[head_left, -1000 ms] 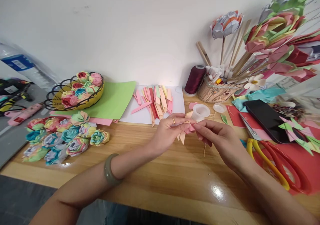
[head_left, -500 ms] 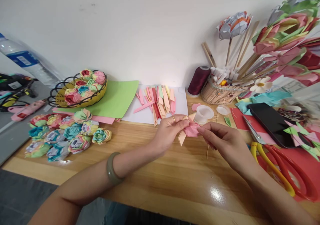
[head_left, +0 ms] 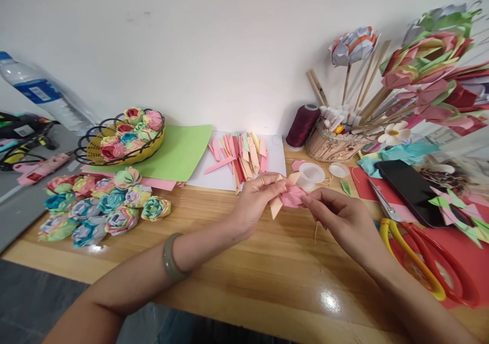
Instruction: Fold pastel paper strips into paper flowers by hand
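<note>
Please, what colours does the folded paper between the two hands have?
The folded paper is pink and pale peach; it shows best in the head view.

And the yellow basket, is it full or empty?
Partly full: paper flowers sit in the yellow basket, mostly toward its right, while bare yellow weave shows at its left.

Pink and peach paper piece [head_left: 293, 197], maroon spool [head_left: 302, 126], yellow-and-black basket [head_left: 152, 145]
</note>
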The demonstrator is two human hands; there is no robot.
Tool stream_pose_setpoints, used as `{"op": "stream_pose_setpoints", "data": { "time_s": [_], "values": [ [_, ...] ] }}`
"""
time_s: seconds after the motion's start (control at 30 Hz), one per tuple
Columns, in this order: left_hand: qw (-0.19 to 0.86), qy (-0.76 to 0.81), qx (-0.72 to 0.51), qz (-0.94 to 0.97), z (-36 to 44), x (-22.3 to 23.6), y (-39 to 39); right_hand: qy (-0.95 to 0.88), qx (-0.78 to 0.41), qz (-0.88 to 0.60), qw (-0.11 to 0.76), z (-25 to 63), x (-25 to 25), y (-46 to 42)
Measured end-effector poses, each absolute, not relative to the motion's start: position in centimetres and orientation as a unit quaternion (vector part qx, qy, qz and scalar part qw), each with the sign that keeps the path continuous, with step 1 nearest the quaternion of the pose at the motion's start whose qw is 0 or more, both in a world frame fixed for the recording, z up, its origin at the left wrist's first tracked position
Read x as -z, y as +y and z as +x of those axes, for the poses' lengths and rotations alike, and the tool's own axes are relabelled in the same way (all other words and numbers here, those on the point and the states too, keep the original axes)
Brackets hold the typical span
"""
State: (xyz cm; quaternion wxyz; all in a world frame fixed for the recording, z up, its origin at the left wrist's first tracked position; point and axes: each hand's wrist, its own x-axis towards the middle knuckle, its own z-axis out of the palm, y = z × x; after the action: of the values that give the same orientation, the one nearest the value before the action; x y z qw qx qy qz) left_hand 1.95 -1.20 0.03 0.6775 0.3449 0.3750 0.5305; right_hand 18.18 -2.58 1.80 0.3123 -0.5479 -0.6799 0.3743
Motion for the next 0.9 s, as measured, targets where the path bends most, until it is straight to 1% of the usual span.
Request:
{"op": "stream_pose_setpoints", "data": {
  "time_s": [0.07, 0.17, 0.23, 0.33, 0.4, 0.47, 0.53, 0.6, 0.63, 0.7, 0.9],
  "values": [
    [0.684, 0.369, -0.538, 0.326, 1.6, 0.0, -0.9, -0.648, -0.378, -0.555, 0.36, 18.6, -1.6, -2.4],
    [0.711, 0.359, -0.532, 0.287, 1.3, 0.0, -0.6, -0.599, -0.367, -0.549, 0.453, 19.1, -1.3, -2.1],
    [0.733, 0.354, -0.514, 0.269, 1.3, 0.0, -0.5, -0.604, -0.346, -0.541, 0.472, 19.0, -1.3, -1.9],
    [0.743, 0.361, -0.499, 0.263, 1.6, 0.1, -0.7, -0.63, -0.31, -0.528, 0.477, 18.6, -1.4, -1.8],
    [0.743, 0.364, -0.491, 0.272, 1.8, 0.1, -0.9, -0.636, -0.319, -0.525, 0.467, 18.4, -1.5, -1.8],
    [0.74, 0.364, -0.487, 0.286, 1.9, 0.1, -1.0, -0.632, -0.375, -0.52, 0.436, 18.3, -1.4, -1.8],
    [0.73, 0.366, -0.489, 0.306, 2.0, 0.0, -1.1, -0.615, -0.454, -0.506, 0.399, 18.4, -1.2, -1.8],
    [0.708, 0.372, -0.499, 0.333, 2.0, -0.2, -1.2, -0.591, -0.511, -0.494, 0.383, 18.4, -1.1, -1.7],
    [0.695, 0.377, -0.504, 0.348, 2.0, -0.2, -1.2, -0.583, -0.52, -0.493, 0.384, 18.4, -1.0, -1.7],
    [0.669, 0.388, -0.509, 0.378, 2.0, -0.3, -1.2, -0.588, -0.504, -0.498, 0.39, 18.3, -1.1, -1.8],
    [0.603, 0.393, -0.487, 0.495, 1.9, -0.2, -1.2, -0.656, -0.407, -0.498, 0.395, 17.8, -1.2, -2.4]
  ]
}}
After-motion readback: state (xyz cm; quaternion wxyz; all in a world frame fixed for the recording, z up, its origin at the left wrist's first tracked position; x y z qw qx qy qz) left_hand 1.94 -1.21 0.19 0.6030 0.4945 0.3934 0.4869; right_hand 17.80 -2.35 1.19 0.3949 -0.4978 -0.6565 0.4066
